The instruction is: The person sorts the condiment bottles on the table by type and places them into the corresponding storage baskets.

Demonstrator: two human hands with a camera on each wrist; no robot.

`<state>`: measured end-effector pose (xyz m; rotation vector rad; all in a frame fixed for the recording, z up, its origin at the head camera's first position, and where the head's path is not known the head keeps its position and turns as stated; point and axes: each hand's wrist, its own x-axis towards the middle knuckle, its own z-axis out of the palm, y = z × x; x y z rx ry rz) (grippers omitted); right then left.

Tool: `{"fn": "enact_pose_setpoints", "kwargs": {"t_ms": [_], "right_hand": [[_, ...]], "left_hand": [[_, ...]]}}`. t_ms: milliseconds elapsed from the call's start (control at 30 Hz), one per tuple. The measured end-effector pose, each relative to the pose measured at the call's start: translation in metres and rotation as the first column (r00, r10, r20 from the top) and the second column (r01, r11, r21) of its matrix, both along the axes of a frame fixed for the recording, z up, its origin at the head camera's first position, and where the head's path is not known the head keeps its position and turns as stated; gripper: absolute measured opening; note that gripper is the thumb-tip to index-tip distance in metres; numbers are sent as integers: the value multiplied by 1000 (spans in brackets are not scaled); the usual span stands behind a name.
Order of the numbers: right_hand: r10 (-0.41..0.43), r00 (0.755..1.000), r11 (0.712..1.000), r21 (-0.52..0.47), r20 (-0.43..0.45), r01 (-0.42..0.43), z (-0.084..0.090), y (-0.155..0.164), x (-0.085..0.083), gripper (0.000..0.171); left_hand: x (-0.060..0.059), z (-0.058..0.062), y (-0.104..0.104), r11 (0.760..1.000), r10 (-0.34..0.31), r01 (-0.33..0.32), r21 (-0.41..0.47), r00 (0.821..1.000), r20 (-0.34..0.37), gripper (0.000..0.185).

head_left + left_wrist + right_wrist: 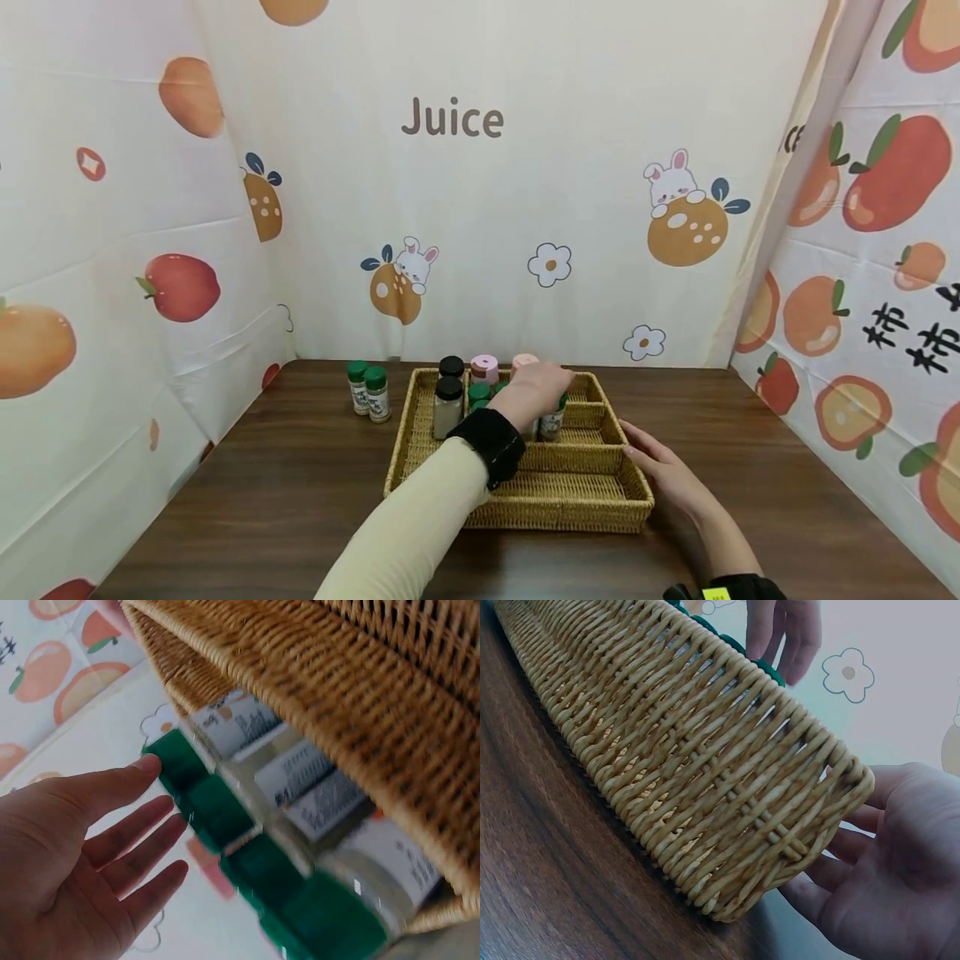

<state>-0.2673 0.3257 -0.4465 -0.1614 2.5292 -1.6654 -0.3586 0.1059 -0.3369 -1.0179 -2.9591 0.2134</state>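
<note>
Head view — left hand (pixel 536 392) fingers spread over upright green-capped jars (pixel 553 419), right hand (pixel 660 471) flat against wicker basket (pixel 558 500) — lengthwise left-right.

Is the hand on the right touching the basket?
Touching. In the right wrist view, the right hand has its fingers flat against the basket at its corner, with no gap. The head view also shows it against the basket's side.
</note>
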Motion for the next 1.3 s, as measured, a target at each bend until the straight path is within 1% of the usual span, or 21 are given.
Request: {"fn": "enact_pose_setpoints", "kwargs": {"t_ms": [100,167,267,300,333,467,500,533,633,667,767,900,1000,1133,1233,1300], "right_hand": [[13,1000,1000,9,-20,-13,-1,1,0,62],[18,999,1000,18,-32,-18,-2,2,0,62],[29,999,1000,7,-39,-28,-2,3,-1,61],[32,999,999,3,-38,-32,-2,3,-1,61],[34,999,999,1,-39,-34,-2,3,-2,61],[50,998,999,-20,-38,-50,-2,4,-2,61],[53,998,998,-22,-37,-54,-2,4,-2,60],[54,998,998,-22,-39,-55,-2,4,-2,61],[55,997,998,-20,-45,-56,-3,4,-2,61],[52,997,998,-17,-48,-53,-3,4,-2,61],[51,997,999,-11,-50,-52,-3,4,-2,62],[42,999,999,-24,-29,-43,-2,4,-1,63],[37,999,999,-40,-10,-38,-1,5,-1,64],[49,999,997,-58,5,-48,-1,4,-1,66],[58,998,996,-65,4,-58,0,4,-2,66],[66,998,996,-64,-5,-66,0,4,-2,65]], "left_hand": [[-2,7,-15,997,7,-9,81,999,32,32],[-5,15,-30,987,27,-39,156,997,76,31],[-13,28,-57,958,60,-100,270,987,151,31],[-15,32,-67,950,73,-117,291,985,157,30],[-17,37,-78,945,84,-129,302,984,156,30],[-25,52,-125,939,134,-159,306,986,102,27],[-26,55,-138,939,151,-167,300,986,77,26],[-27,56,-150,938,167,-180,295,983,70,26],[-30,58,-184,932,219,-229,281,973,68,26],[-31,58,-194,929,236,-246,275,969,70,26],[-33,53,-220,919,267,-288,270,957,112,25],[-34,37,-243,919,282,-307,247,950,133,27],[-37,21,-250,927,281,-304,221,951,130,31],[-38,1,-256,922,299,-324,214,944,139,35],[-36,-10,-259,912,319,-340,229,939,126,37],[-35,-14,-259,903,336,-355,241,935,117,39]]}}
